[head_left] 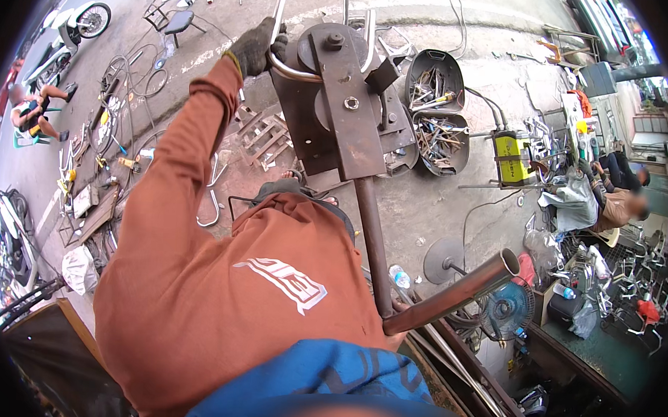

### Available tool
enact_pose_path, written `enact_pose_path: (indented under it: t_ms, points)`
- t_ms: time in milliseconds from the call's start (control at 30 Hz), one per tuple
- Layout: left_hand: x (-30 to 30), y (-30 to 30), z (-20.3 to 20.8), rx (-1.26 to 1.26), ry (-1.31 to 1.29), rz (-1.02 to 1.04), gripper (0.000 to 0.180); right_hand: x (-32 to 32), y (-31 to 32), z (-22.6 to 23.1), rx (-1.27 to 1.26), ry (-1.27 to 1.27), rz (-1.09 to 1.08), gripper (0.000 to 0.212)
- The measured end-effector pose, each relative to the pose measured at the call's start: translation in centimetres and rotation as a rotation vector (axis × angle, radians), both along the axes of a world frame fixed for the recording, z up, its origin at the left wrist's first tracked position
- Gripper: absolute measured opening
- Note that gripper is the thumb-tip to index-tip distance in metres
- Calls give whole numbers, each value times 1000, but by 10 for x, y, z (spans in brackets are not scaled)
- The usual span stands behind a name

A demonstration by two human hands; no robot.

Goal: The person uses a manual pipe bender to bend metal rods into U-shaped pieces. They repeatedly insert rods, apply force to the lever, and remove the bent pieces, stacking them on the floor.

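Note:
My left hand (253, 49), in a dark work glove, is closed around a bent, shiny metal tube (278, 26) at the left side of a brown steel pipe bender (345, 96). The tube curves round the bender's die, with another length rising on its far side. From the bender's top plate a long lever (370, 240) runs back toward my body, ending at a thick crosswise pipe handle (458, 290). A little bare skin of my right hand (396, 340) shows under the near end of that handle; its fingers are hidden.
Black bins (442, 139) of metal pieces stand right of the bender, near a yellow-green machine (509, 157). A wooden pallet (264, 139) lies on the ground to its left. A fan (507, 310) is at the lower right. Two people sit farther off, one on each side.

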State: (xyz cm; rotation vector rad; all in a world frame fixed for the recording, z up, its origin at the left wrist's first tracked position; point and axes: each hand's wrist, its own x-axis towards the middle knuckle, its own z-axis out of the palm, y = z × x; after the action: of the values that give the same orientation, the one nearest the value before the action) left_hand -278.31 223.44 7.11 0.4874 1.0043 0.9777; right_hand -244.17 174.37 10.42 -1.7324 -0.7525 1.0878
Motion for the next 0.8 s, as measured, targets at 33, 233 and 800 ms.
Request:
enact_pose_path:
  t_ms: [33,233,800]
  points:
    - [-7,17,5,4,190,-88,23,3,1,-1,7,-65,24,45]
    - [2,52,-14,164,300,275,38,24,8,-6,-20,311,-53,41]
    - [18,-29,-17,284,1134,-3,36,41,1,-14,-83,166,48,56]
